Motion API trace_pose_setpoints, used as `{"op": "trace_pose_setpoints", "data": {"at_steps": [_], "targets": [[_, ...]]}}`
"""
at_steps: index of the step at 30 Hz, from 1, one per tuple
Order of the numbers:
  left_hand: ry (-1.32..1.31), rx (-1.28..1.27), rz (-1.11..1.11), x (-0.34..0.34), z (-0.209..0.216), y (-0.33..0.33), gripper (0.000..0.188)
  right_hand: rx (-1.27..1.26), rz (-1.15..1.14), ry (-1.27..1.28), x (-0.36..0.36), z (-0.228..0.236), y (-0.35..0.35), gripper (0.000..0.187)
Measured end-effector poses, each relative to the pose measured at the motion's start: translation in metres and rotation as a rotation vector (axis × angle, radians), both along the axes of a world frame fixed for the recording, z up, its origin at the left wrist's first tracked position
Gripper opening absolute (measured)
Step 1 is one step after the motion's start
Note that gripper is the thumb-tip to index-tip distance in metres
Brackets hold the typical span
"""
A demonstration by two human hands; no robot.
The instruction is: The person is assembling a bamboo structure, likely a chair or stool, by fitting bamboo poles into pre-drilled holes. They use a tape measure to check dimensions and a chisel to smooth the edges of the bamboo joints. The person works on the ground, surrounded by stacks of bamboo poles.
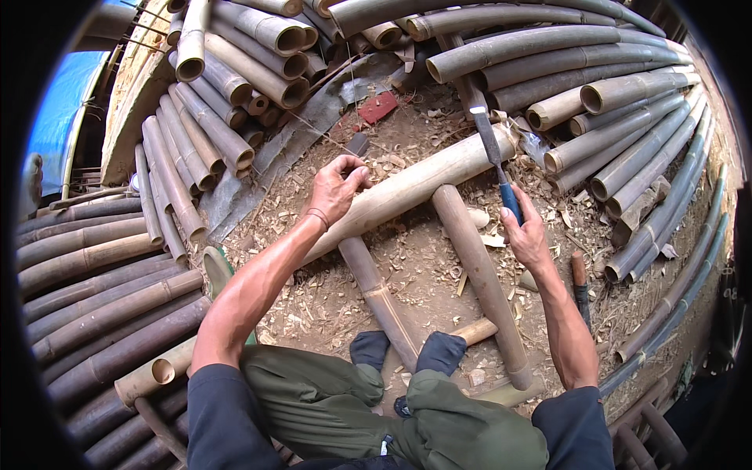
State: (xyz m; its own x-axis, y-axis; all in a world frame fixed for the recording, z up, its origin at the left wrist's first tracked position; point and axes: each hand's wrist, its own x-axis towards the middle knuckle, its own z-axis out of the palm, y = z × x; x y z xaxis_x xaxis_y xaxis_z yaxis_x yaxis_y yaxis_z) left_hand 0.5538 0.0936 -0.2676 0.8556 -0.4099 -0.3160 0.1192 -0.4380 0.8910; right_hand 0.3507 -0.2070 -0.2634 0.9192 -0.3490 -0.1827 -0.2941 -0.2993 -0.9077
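A thick bamboo pole (415,184) lies slantwise before me, resting on bamboo legs (479,282). My right hand (526,231), right of the pole, is closed around the blue handle of a chisel (489,141). Its long flat blade points up and away, crossing over the pole's far right end. My left hand (337,188) is at the pole's left part, fingers curled and thumb tip against them. Whatever those fingers may hold is hidden. Just beyond them a dark rounded end (358,144) sticks up.
Bamboo poles are stacked at the left (110,313), far left (227,86) and right (627,110). Wood shavings (399,286) cover the ground. A tool with a brown handle (578,270) stands right of my right forearm. A red piece (377,107) lies beyond the pole.
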Motion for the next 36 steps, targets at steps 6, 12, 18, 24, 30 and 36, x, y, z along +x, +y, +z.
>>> {"op": "trace_pose_setpoints", "data": {"at_steps": [6, 12, 18, 24, 30, 36], "targets": [[-0.047, -0.132, -0.01, -0.03, -0.042, -0.066, 0.027, 0.261, -0.212, -0.013, -0.034, -0.031, 0.01, 0.051], [-0.552, -0.047, -0.097, -0.043, -0.052, -0.096, 0.014, 0.396, -0.409, -0.202, -0.04, -0.038, 0.055, 0.049], [-0.772, -0.007, -0.134, -0.054, -0.064, -0.099, 0.016, 0.111, -0.303, -0.164, -0.035, -0.056, 0.032, 0.045], [-0.836, 0.049, -0.142, -0.053, -0.071, -0.103, 0.016, 0.0, -0.206, -0.137, -0.026, -0.066, 0.026, 0.044], [-0.843, 0.116, -0.135, -0.055, -0.07, -0.103, 0.016, -0.109, 0.002, -0.048, -0.012, -0.064, 0.026, 0.04], [-0.867, 0.273, 0.003, -0.072, -0.07, -0.112, 0.014, -0.349, 0.124, -0.194, 0.001, -0.079, 0.026, 0.033]]}}
